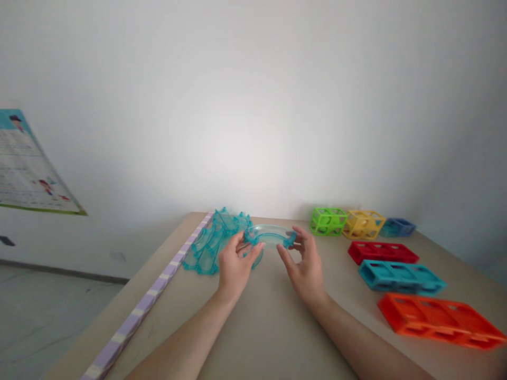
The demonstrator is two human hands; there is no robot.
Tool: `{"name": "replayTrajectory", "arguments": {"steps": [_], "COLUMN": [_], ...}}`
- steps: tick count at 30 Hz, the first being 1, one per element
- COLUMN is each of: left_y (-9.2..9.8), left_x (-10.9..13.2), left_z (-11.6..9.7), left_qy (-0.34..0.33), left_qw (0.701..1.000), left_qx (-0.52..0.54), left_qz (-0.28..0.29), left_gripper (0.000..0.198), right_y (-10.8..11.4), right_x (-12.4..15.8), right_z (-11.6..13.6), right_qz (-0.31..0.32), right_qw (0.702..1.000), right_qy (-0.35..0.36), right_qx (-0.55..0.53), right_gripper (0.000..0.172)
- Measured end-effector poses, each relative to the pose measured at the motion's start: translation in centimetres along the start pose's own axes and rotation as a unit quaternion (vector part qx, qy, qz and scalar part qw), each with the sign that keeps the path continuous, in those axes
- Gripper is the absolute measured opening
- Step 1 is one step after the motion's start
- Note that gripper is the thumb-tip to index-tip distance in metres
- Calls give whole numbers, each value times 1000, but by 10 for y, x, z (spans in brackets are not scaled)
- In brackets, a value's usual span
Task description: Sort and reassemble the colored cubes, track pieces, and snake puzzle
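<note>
Between my two hands a clear teal curved plastic piece is held above the table. My left hand pinches its left end between thumb and fingers. At the right end, my right hand grips it the same way. Behind and left of my left hand lies a group of similar translucent teal plastic pieces, spread on the table. Part of that group is hidden by my left hand.
A striped purple strip runs along the left of the table. To the right stand green, yellow and blue open frames. Nearer lie red, teal and orange frame blocks. A wall rises behind.
</note>
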State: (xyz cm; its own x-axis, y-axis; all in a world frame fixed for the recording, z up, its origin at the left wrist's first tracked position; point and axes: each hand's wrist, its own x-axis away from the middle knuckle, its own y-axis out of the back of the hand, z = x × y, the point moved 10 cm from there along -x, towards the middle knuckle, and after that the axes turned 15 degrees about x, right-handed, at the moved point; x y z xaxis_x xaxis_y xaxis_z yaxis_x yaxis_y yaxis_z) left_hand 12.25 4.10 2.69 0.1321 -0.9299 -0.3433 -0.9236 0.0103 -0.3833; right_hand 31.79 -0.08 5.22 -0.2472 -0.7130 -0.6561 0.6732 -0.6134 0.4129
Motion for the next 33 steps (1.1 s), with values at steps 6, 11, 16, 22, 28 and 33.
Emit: {"name": "replayTrajectory", "arguments": {"steps": [6, 11, 16, 22, 28, 33], "left_y": [9, 6, -2, -12, -18, -21], "left_x": [-5, -5, -3, 3, 9, 14], "left_z": [14, 23, 23, 31, 36, 40], "left_qy": [69, 118, 133, 167, 197, 241], "left_qw": [995, 983, 970, 968, 962, 951], "left_qx": [55, 133, 200, 187, 186, 193], "left_qz": [-38, -46, -26, 5, 16, 28], "left_gripper": [42, 42, 39, 41, 37, 32], "right_y": [-4, -8, 5, 8, -3, 12], "right_x": [-3, -5, -5, 0, -8, -28], "right_z": [-13, -15, 3, 34, 24, -23], "right_qz": [23, 34, -35, -33, 47, 73], "right_qw": [999, 999, 990, 935, 902, 866], "right_qy": [-28, -5, 64, 136, 164, 73], "right_qx": [-12, -14, 122, 325, 396, 490], "right_gripper": [38, 29, 24, 19, 19, 29]}}
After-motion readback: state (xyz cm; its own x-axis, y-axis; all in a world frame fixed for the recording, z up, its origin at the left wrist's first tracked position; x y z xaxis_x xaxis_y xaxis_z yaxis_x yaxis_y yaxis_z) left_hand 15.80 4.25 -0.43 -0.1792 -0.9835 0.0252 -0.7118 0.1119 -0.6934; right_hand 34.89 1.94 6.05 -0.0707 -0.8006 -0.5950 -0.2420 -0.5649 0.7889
